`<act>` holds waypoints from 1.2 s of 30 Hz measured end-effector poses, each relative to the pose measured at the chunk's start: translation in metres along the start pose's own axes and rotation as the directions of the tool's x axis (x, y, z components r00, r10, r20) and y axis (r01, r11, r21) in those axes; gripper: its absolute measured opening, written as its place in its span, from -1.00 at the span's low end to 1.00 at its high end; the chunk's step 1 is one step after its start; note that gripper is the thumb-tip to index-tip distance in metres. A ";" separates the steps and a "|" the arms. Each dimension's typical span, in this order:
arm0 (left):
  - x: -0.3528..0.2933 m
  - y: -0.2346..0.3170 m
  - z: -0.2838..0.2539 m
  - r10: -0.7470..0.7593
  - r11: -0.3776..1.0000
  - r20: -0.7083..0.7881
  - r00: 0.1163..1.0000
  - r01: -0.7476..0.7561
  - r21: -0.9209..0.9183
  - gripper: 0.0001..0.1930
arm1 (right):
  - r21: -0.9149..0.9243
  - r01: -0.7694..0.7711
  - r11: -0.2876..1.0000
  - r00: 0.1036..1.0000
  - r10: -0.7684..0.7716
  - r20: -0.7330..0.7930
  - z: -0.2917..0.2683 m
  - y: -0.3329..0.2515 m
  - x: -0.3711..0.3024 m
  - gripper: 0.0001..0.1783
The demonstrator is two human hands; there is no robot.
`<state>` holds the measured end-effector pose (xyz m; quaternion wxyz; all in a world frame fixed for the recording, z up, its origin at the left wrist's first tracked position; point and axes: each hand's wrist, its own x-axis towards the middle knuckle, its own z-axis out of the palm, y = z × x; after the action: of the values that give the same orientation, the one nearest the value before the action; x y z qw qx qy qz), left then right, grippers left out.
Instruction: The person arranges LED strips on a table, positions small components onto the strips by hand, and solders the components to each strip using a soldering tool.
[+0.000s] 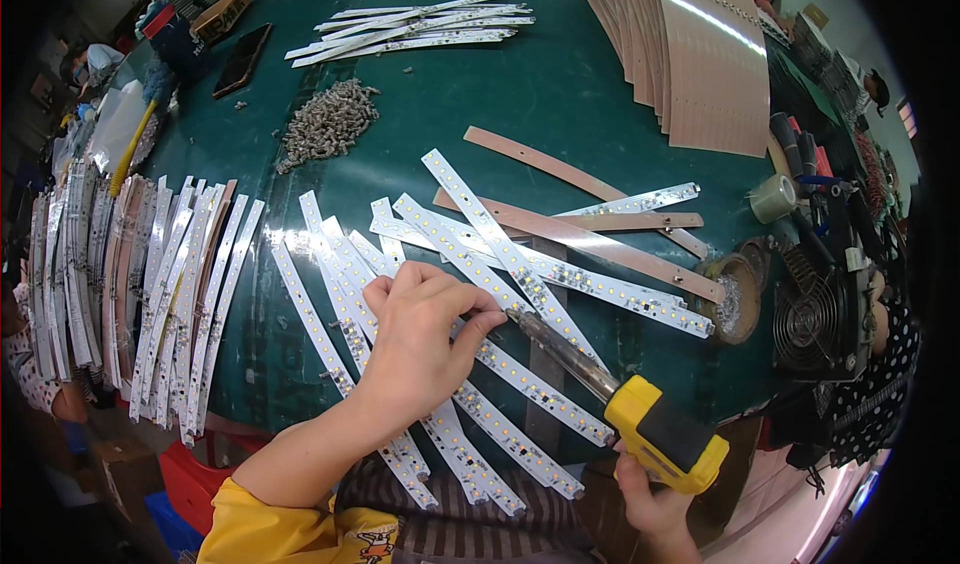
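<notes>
In my right hand (650, 499) is a yellow and black power screwdriver (668, 432), held by its body. Its long shaft points up and left, with the tip right by the fingertips of my left hand (425, 329). Those fingers are pinched together over the white LED strips (540, 389); whatever sits between them is too small or hidden to make out. The strips lie fanned out and crossing each other under both hands. Beyond them lie several copper-coloured bars (610, 244), some with small screws standing in them.
A heap of small screws (330, 122) lies on the green table (440, 104). More LED strips lie stacked at the far side (420, 29) and left (180, 294). Copper-coloured panels (715, 74) stand at the back right, near a tape roll (773, 199) and a black fan (808, 319).
</notes>
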<state>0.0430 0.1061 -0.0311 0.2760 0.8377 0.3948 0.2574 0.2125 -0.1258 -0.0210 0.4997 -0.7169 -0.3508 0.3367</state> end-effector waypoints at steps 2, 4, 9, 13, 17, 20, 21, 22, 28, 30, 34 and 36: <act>0.000 0.001 -0.002 -0.020 1.000 0.024 1.000 0.020 -0.001 -0.95 | 0.001 0.037 0.999 0.999 -0.037 -0.009 0.003 0.002 0.002 -0.58; -0.001 0.001 -0.003 -0.041 0.999 0.046 0.998 0.041 0.000 -0.93 | 0.002 0.076 0.997 0.997 -0.076 -0.015 0.003 0.002 0.003 -0.59; 0.000 0.001 -0.003 -0.031 0.999 0.022 0.999 0.031 -0.018 -0.95 | 0.188 -0.067 0.980 0.992 0.086 -0.092 0.002 0.006 -0.002 -0.57; 0.000 0.001 -0.004 -0.033 0.999 0.034 0.999 0.034 -0.020 -0.95 | 0.264 0.014 0.965 0.999 -0.001 -0.052 -0.002 0.003 0.000 -0.54; 0.001 0.002 -0.004 -0.030 0.999 0.038 0.999 0.031 -0.022 -0.95 | -0.208 0.267 0.941 0.951 -0.292 -0.102 0.003 -0.002 0.013 -0.54; 0.001 -0.002 -0.006 -0.049 0.999 0.048 0.998 0.050 -0.010 -0.94 | -0.445 0.188 0.875 0.976 -0.218 -0.016 0.011 -0.033 0.037 -0.52; 0.000 -0.002 -0.008 -0.053 0.999 0.064 0.997 0.053 -0.003 -0.92 | -0.500 0.260 0.826 0.952 -0.307 -0.012 0.014 -0.036 0.043 -0.52; -0.001 -0.002 -0.009 -0.054 0.999 0.056 0.997 0.054 0.000 -0.92 | -0.550 0.329 0.767 0.919 -0.395 -0.002 0.016 -0.036 0.047 -0.52; -0.003 -0.004 -0.006 -0.012 1.000 0.092 0.996 0.014 -0.016 -0.92 | -0.535 0.315 0.784 0.922 -0.385 -0.022 0.018 -0.029 0.051 -0.49; -0.003 -0.005 -0.008 -0.011 1.000 0.076 0.997 0.012 -0.009 -0.92 | -0.512 0.358 0.781 0.908 -0.418 -0.002 0.022 -0.033 0.054 -0.49; -0.004 -0.008 -0.020 0.005 1.000 0.078 0.997 -0.004 -0.021 -0.93 | -0.518 0.386 0.764 0.904 -0.425 0.046 0.022 -0.028 0.058 -0.52; -0.001 -0.008 -0.037 -0.044 0.999 0.115 0.992 0.044 0.004 -0.92 | -0.497 0.407 0.766 0.902 -0.421 0.090 0.021 -0.026 0.058 -0.55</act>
<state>0.0139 0.1192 -0.0104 0.3031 0.8424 0.3970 0.2021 0.2214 -0.0604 -0.0100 0.3610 -0.7315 -0.5689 0.1047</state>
